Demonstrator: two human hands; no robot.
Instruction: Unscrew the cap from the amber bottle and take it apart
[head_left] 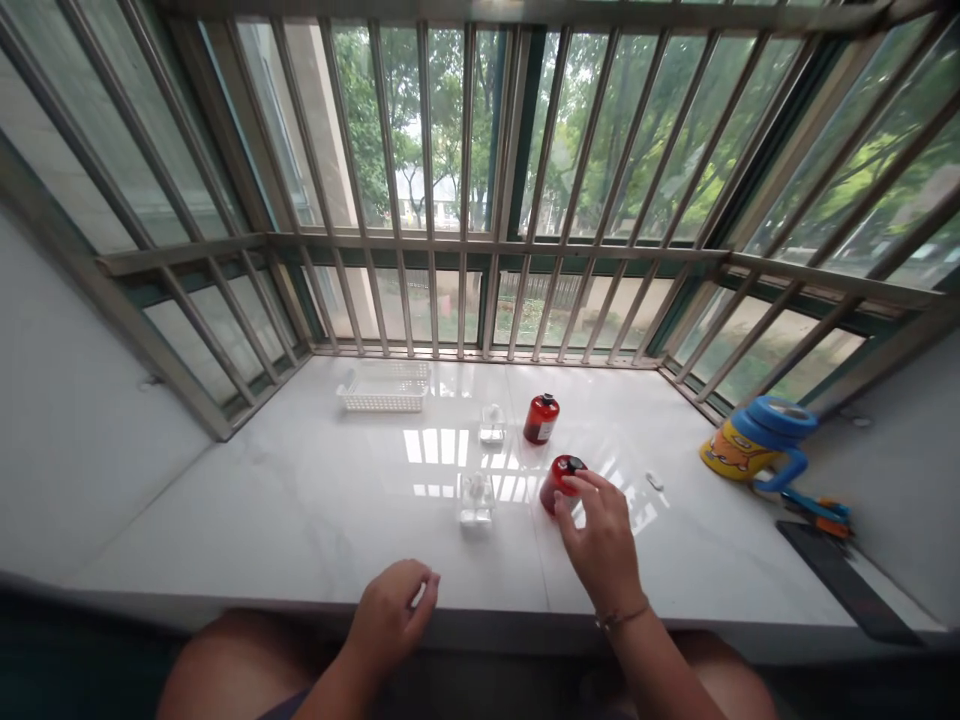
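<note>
Fingertips (pixel 574 482) of the half-open right hand (pixel 596 545) touch a red canister (pixel 551 490); the curled left hand (pixel 391 615) holds nothing.

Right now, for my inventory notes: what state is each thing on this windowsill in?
Left hand, loosely curled, holding nothing visible.
Right hand, fingers on the nearer red bottle.
The nearer red bottle, tilted, dark top on.
Farther red bottle, upright.
White plastic basket, upright.
Mug, blue lid on.

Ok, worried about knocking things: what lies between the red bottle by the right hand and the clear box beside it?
Nothing stands there: the head view shows only bare white counter between the red bottle and the clear box.
</note>
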